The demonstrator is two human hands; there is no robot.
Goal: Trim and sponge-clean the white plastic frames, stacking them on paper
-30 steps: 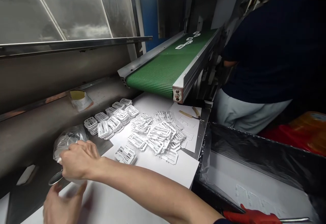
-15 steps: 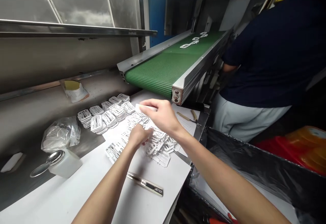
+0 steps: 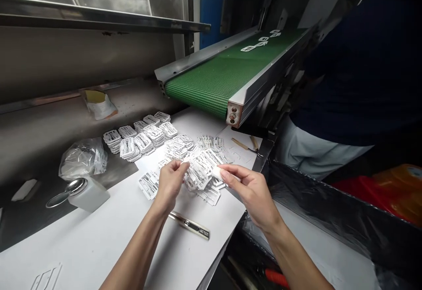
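White worktop [image 3: 99,241] below green conveyor belt [image 3: 211,85]: heap of white plastic frames [image 3: 198,169] at centre. Left hand [image 3: 169,182], fingers pinching one frame from the heap; right hand [image 3: 252,191], fingers closed on small white piece [image 3: 218,173]. Utility knife [image 3: 189,226] near left wrist.

Factory line — conveyor belt [image 3: 214,83], moulded parts [image 3: 198,167]

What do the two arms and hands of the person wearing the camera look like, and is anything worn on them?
Both forearms are bare up to the lower edge of the picture: no sleeves show. The left hand and the right hand wear no gloves, and no rings, watch or wristband can be seen. The fingernails are short and plain, without any markings.
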